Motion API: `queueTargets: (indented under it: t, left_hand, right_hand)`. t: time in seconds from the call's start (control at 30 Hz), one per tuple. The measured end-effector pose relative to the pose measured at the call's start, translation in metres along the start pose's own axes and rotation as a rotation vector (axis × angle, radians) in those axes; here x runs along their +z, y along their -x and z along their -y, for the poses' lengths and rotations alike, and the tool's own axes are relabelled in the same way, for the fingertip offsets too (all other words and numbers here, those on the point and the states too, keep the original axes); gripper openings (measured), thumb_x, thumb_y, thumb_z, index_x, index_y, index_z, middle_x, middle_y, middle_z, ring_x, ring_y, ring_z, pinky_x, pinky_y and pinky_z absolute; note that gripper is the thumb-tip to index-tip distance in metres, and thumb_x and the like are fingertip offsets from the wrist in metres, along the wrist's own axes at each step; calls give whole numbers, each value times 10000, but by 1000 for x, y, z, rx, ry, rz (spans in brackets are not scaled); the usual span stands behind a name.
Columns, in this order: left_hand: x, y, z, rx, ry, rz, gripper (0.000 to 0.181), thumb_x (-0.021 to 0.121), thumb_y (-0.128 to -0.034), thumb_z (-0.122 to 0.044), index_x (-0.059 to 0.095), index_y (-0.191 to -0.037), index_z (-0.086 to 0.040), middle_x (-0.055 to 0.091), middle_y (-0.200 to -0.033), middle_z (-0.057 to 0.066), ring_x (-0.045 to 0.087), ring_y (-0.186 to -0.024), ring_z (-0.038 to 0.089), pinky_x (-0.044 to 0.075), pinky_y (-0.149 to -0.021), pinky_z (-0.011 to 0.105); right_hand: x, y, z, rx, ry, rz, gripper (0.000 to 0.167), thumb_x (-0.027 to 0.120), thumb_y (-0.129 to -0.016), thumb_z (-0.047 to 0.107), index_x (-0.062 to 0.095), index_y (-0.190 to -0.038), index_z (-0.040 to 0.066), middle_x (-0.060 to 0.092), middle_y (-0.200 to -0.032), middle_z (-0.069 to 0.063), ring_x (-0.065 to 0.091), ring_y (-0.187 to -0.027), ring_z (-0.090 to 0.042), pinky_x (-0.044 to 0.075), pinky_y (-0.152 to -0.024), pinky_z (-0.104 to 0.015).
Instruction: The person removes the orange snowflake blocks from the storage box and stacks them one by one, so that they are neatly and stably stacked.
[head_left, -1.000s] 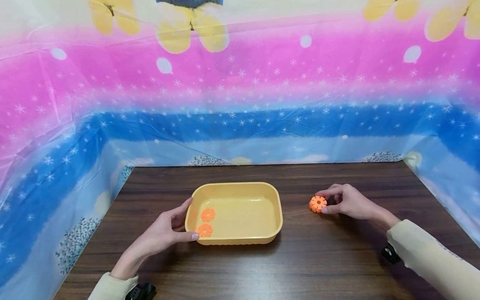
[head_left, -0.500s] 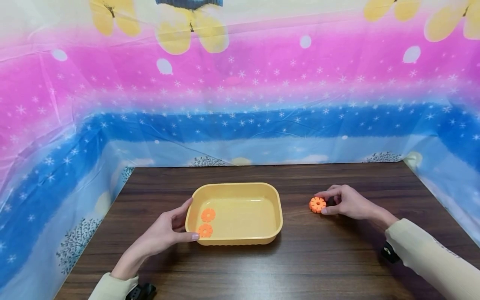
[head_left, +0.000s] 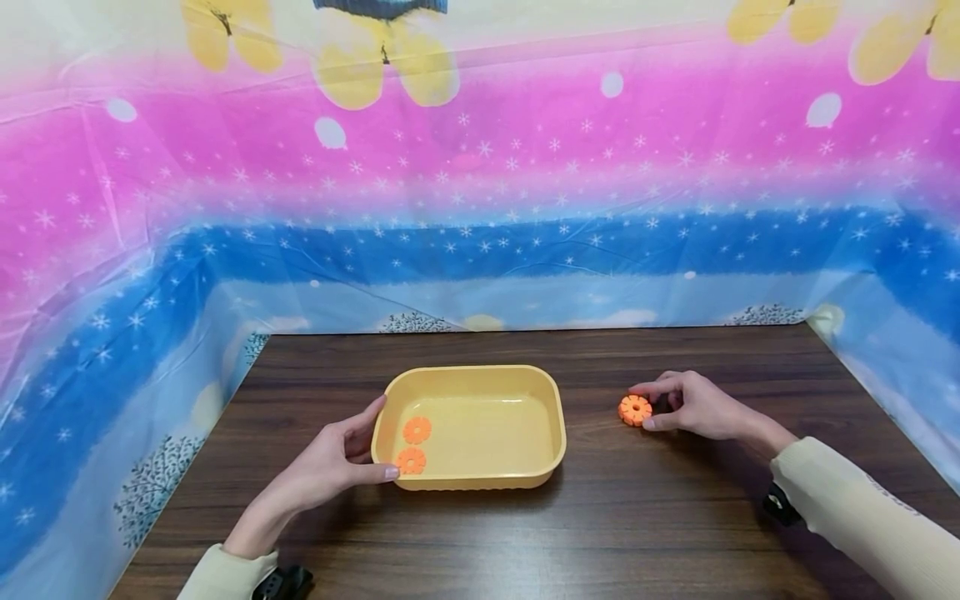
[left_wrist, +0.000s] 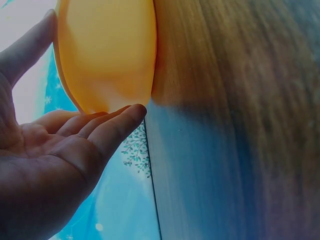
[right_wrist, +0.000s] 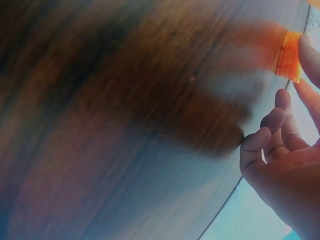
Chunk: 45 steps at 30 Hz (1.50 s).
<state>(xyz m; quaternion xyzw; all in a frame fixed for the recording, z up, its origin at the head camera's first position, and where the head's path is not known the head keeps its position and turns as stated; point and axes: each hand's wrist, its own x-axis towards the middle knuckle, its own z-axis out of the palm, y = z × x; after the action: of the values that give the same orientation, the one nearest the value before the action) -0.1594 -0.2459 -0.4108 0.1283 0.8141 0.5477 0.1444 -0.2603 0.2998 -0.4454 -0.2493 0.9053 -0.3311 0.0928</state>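
Observation:
In the head view, my left hand (head_left: 322,462) holds the left end of a shallow yellow plastic basin (head_left: 555,425), thumb at the near-left rim and fingers along the left wall. The left wrist view shows fairly straight fingers against the basin (left_wrist: 107,50). Two orange flower-shaped discs (head_left: 417,430) lie flat inside, at its left. To the right of the basin, my right hand (head_left: 701,406) pinches a small stack of similar orange notched discs (head_left: 635,410) between thumb and forefinger, low at the tabletop. The right wrist view has this stack (right_wrist: 289,56) edge-on; its exact number is unclear.
Both hands work over a dark wood-grain table (head_left: 480,550). A patterned pink and blue cloth (head_left: 480,242) hangs behind it and along both sides. Black straps with devices (head_left: 283,583) sit at the wrists, below light sleeves.
The top disc at my right fingertips has shifted slightly left and down, lining up more evenly with what lies beneath it. My left hand and the basin stay in place.

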Motion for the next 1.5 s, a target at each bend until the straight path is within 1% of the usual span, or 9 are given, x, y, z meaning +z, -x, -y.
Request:
queueTargets:
  t: [0.2,0.4,0.63,0.8,0.97,1.03,1.2,1.3,1.5]
  left_hand:
    - [0,0,0,-9,-2,-1,1029,847,-886,-125,178,-1662,-30,296,-1657,264,447,-1444,413,524,-1059,373]
    - [0,-1,0,-8,2,2,1027,844,-888,-120,174,-1661,-23,287,-1660,267,437,-1449,418,529,-1052,360]
    - [-1,0,-1,-14,-7,-1,1031,846,-889,-128,172,-1661,-22,297,-1655,270,442,-1447,414,531,-1050,359]
    - [-2,-1,0,-5,-14,0,1028,847,-888,-130,175,-1657,-10,282,-1664,264,427,-1456,418,526,-1056,370]
    - [-1,-1,0,4,-8,3,1029,848,-886,-123,175,-1655,-1,285,-1661,268,426,-1455,421,521,-1061,377]
    - [-1,-1,0,5,-7,2,1031,849,-884,-122,175,-1655,-2,291,-1658,270,433,-1451,422,523,-1059,376]
    - [-1,-1,0,1,-7,0,1032,849,-884,-125,177,-1657,-10,294,-1657,269,439,-1448,419,531,-1049,369]
    - [-1,-1,0,-9,-7,3,1031,848,-887,-131,174,-1659,-17,297,-1657,268,440,-1450,413,534,-1045,368]
    - [0,-1,0,-13,-11,-3,1029,849,-886,-128,179,-1660,-21,301,-1656,266,442,-1450,411,535,-1043,372]
  right_hand:
    - [-2,1,2,3,0,2,535,846,-893,299,700,-1381,135,617,-1031,-51,463,-746,-176,385,-601,-268]
    - [-8,4,8,-8,-11,-11,531,851,-890,265,698,-1372,103,657,-1123,-52,476,-769,-181,409,-616,-273]
    - [-19,0,26,-28,11,-49,528,868,-875,261,707,-1357,119,658,-1100,-72,484,-723,-165,424,-601,-272]
    - [-22,-13,55,-64,37,-45,466,867,-877,266,738,-1314,167,647,-1083,-68,481,-678,-170,419,-574,-277]
    - [-18,-30,87,-111,59,-7,419,874,-867,320,757,-1267,276,651,-1082,39,489,-658,-180,421,-574,-278]
    - [-15,-37,101,-130,71,19,403,873,-866,322,759,-1252,295,649,-1072,72,494,-667,-179,428,-590,-279]
    - [-5,-58,137,-213,104,83,387,879,-862,269,774,-1234,250,657,-1073,84,483,-634,-161,432,-583,-278]
    - [4,-72,155,-274,111,126,387,874,-868,250,775,-1240,209,654,-1065,69,470,-609,-141,429,-581,-275]
    - [25,-98,185,-336,126,222,361,847,-897,284,761,-1246,250,634,-1038,54,471,-634,-151,433,-616,-288]
